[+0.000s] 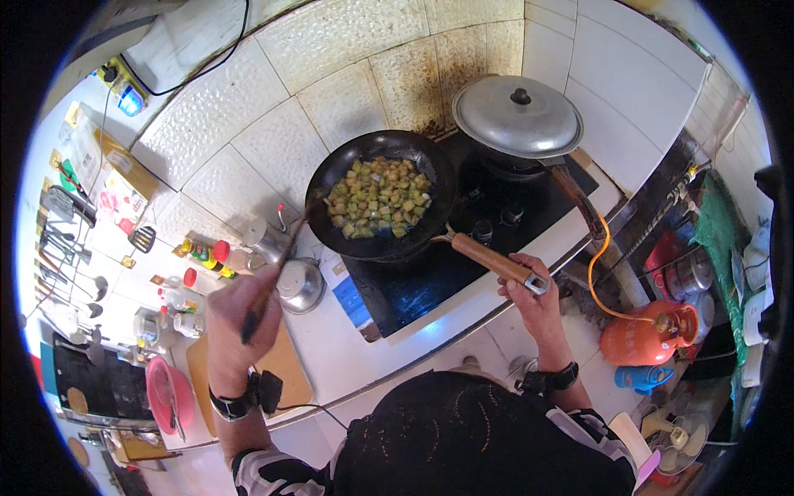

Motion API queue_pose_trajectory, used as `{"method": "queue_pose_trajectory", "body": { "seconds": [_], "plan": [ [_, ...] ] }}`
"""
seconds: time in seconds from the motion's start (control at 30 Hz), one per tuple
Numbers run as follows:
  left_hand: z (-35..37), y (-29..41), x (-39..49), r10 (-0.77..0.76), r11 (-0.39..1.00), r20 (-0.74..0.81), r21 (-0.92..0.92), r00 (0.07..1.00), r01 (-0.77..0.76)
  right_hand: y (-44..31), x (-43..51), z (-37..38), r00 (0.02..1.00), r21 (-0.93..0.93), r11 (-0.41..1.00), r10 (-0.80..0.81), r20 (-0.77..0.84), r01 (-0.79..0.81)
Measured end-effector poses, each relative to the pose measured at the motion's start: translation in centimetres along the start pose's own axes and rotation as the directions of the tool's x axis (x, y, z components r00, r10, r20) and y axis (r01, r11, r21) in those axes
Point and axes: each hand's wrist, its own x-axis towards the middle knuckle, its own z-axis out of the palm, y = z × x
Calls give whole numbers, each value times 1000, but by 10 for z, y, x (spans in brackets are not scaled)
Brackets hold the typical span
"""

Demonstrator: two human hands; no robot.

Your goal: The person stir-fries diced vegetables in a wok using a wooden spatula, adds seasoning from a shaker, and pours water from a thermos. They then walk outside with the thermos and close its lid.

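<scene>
My left hand (245,316) is closed around the handle of a long-handled utensil (284,254), blurred by motion. The far end of this utensil reaches the left rim of a black wok (319,226); its head is too blurred to tell its kind. Diced green and brown pieces of food (379,197) lie spread over the wok's bottom. My right hand (530,288) grips the end of the wok's wooden handle (493,257). The wok stands on the left part of a black glass-topped gas stove (397,304).
Behind right, a second pan with a domed metal lid (518,118) stands on the stove, its dark handle (577,198) pointing towards me. Metal pots (299,285), bottles (180,299), a cutting board (288,366) and a pink basin (167,394) are at left. An orange gas cylinder (639,338) stands low at right.
</scene>
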Motion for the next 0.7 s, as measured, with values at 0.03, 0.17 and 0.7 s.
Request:
{"method": "queue_pose_trajectory", "body": {
  "seconds": [0.03,0.17,0.7],
  "plan": [
    [5,-10,2,-57,998,-77,-18,995,56,0,0,0,1000,-2,1000,6,-5,-6],
    [51,-66,13,-472,763,-92,-541,877,354,-3,0,2,1000,-11,1000,6,-12,-6],
    [36,-5,25,216,952,135,-248,967,-178,-2,-1,1,1000,-22,1000,-18,-6,17]
  ]
}}
